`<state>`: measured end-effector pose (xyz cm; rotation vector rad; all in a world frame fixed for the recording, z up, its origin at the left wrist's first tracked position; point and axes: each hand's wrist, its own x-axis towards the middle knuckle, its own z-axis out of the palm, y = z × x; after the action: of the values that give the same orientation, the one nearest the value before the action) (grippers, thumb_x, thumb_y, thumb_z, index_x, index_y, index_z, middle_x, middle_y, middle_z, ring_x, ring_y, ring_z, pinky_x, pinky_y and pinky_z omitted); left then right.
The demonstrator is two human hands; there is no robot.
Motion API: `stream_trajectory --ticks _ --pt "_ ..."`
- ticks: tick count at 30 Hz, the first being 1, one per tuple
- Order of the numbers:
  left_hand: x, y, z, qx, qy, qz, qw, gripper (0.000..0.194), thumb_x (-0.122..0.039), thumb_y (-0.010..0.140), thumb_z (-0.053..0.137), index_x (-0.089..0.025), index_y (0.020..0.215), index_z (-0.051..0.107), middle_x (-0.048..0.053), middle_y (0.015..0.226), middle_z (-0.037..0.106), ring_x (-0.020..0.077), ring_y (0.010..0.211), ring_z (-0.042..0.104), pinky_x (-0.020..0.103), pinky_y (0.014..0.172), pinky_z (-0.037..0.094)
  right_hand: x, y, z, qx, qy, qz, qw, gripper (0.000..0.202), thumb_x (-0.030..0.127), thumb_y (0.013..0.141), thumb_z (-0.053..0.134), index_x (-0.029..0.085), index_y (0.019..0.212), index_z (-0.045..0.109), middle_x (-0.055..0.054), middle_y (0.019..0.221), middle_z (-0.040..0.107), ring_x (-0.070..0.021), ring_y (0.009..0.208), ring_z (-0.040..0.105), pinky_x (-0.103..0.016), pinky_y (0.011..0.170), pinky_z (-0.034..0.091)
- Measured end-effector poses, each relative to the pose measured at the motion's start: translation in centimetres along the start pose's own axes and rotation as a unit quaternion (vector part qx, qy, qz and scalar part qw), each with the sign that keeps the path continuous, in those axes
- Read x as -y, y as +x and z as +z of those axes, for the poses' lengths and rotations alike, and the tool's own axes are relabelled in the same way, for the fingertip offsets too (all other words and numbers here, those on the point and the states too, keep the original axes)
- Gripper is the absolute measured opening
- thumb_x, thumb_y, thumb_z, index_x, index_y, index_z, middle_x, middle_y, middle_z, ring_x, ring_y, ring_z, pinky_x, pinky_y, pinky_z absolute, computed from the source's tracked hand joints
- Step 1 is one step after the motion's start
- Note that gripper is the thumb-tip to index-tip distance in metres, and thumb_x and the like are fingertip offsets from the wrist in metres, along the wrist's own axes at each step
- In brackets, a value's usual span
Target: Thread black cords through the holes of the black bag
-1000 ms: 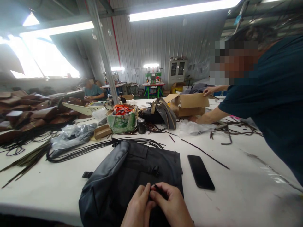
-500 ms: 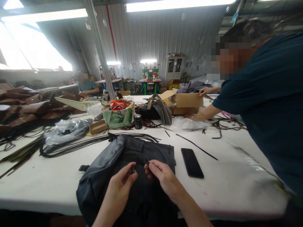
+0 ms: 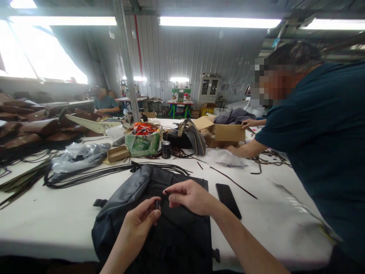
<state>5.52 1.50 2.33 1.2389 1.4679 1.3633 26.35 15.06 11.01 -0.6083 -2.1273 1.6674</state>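
Observation:
A black backpack (image 3: 125, 205) lies flat on the white table, directly below both hands. My left hand (image 3: 142, 220) pinches a small, short black piece (image 3: 156, 204) upright between thumb and fingers; its exact kind is too small to make out. Just to the right and slightly higher, my right hand (image 3: 188, 196) has its thumb and index finger bent toward the left hand. A tiny dark spot shows at the right index fingertip, too small to name. The two hands are apart, over the bag's dark panel.
A black phone (image 3: 228, 201) lies right of the bag. Behind it are black cords (image 3: 85, 175), a plastic bag (image 3: 80, 158), a green sack (image 3: 143, 144), a dark jar (image 3: 165, 149) and a cardboard box (image 3: 229, 133). A co-worker (image 3: 310, 125) leans over the table from the right.
My right hand has moved up and left, and its fingers have come over the top of the left hand's piece. My left hand has shifted slightly left, still pinching. The view has tilted up slightly.

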Motion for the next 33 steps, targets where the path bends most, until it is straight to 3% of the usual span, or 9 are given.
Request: stream_trajectory --ticks 2,5,8,13,18,25,33 --pt "-0.1 -0.4 0.4 0.019 0.021 0.035 0.999 0.058 -0.053 0.104 0.068 -0.012 0.144 0.067 0.006 0.108 0.071 0.0111 0.082 0.062 0.022 0.078 0.053 -0.8 -0.7 1.0 -0.027 0.013 0.008 1.0 0.044 0.037 0.101 0.069 0.009 0.134 0.071 -0.007 0.097 0.072 -0.0138 0.083 0.07 -0.021 0.079 0.054" --pt "-0.4 -0.6 1.2 0.03 0.056 0.109 0.992 0.041 -0.042 0.109 0.063 -0.016 0.139 0.07 0.005 0.102 0.068 0.0109 0.085 0.065 0.02 0.078 0.053 -1.9 -2.3 2.8 -0.095 -0.016 0.004 0.995 0.031 0.039 0.105 0.065 0.013 0.116 0.076 -0.004 0.093 0.07 -0.012 0.074 0.066 -0.02 0.068 0.049" --pt "-0.5 -0.5 1.9 0.027 0.1 0.174 0.979 0.03 -0.033 0.111 0.061 -0.023 0.138 0.071 0.003 0.109 0.071 0.01 0.092 0.07 0.018 0.084 0.055 -3.0 -3.8 4.1 -0.162 -0.126 -0.061 0.977 0.023 0.038 0.109 0.065 0.021 0.109 0.081 -0.001 0.095 0.068 -0.0089 0.084 0.064 -0.021 0.075 0.048" --pt "-0.5 -0.1 2.7 0.009 0.12 0.264 0.957 0.04 -0.017 0.11 0.059 -0.037 0.144 0.062 -0.004 0.113 0.073 0.0058 0.09 0.074 0.014 0.085 0.058 -5.0 -4.6 4.9 -0.226 -0.231 -0.177 0.93 0.02 0.025 0.115 0.057 0.024 0.123 0.074 0.0 0.11 0.065 -0.0054 0.098 0.064 -0.018 0.087 0.05" --pt "-0.5 -0.2 3.1 -0.004 0.124 0.313 0.941 0.047 -0.009 0.108 0.059 -0.036 0.148 0.059 -0.004 0.107 0.073 0.0055 0.087 0.074 0.013 0.083 0.061 -5.5 -4.7 4.8 -0.296 -0.342 -0.274 0.849 0.023 0.014 0.11 0.061 0.025 0.128 0.069 0.001 0.109 0.065 -0.0104 0.094 0.056 -0.026 0.083 0.043" --pt "-0.6 0.1 3.4 -0.012 0.147 0.335 0.931 0.047 -0.007 0.107 0.059 -0.032 0.147 0.06 -0.004 0.104 0.072 0.005 0.084 0.074 0.012 0.08 0.061 -3.5 -5.2 3.9 -0.262 -0.382 -0.268 0.845 0.016 0.011 0.11 0.051 0.017 0.112 0.066 -0.004 0.098 0.057 -0.0161 0.089 0.045 -0.033 0.08 0.027" --pt "-0.5 0.4 3.6 -0.005 0.165 0.338 0.926 0.048 -0.008 0.107 0.059 -0.031 0.149 0.059 -0.004 0.1 0.071 0.0048 0.083 0.073 0.012 0.081 0.061 -4.4 -5.0 3.9 -0.244 -0.37 -0.244 0.863 0.02 0.012 0.11 0.048 0.017 0.108 0.068 -0.004 0.098 0.055 -0.0165 0.089 0.043 -0.033 0.08 0.023"
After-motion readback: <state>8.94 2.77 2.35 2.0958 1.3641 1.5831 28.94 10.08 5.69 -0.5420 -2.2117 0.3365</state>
